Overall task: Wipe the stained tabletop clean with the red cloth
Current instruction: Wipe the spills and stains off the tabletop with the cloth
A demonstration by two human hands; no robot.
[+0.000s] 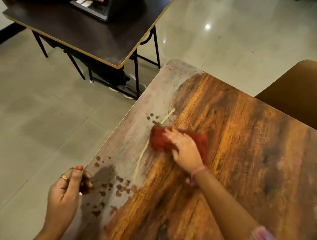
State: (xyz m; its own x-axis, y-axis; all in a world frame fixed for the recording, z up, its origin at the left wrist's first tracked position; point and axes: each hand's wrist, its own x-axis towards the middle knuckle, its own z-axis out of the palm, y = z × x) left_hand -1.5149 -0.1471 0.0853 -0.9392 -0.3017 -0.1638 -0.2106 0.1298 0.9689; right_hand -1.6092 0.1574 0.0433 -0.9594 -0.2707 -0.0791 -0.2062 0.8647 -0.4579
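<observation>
In the head view, a folded red cloth (178, 141) is being pressed flat against a wood-grain table (244, 152), lying toward its left side, between two clusters of stains. The right hand (184, 150) is being laid over the cloth's near half, fingers spread and fairly straight, palm down, with nothing curled round the fabric; its forearm is being reached in diagonally from the near right corner. The cloth is judged soft, light and limp, likely to bunch or slide under an uneven push, so it is best being held under a broad flat palm at its middle rather than pinched at an edge. Dark brown spots (154, 118) are being left just beyond the cloth's far-left corner, and a larger scatter of brown stains (119, 188) is lying near the left edge, close to the viewer. A pale yellow streak (142, 156) is running along the greyish dull band. The left hand (66, 190) is being held just off the table's left edge, fingers loosely curled, holding nothing that can be made out. A dark second table (81, 33) is standing far left.
</observation>
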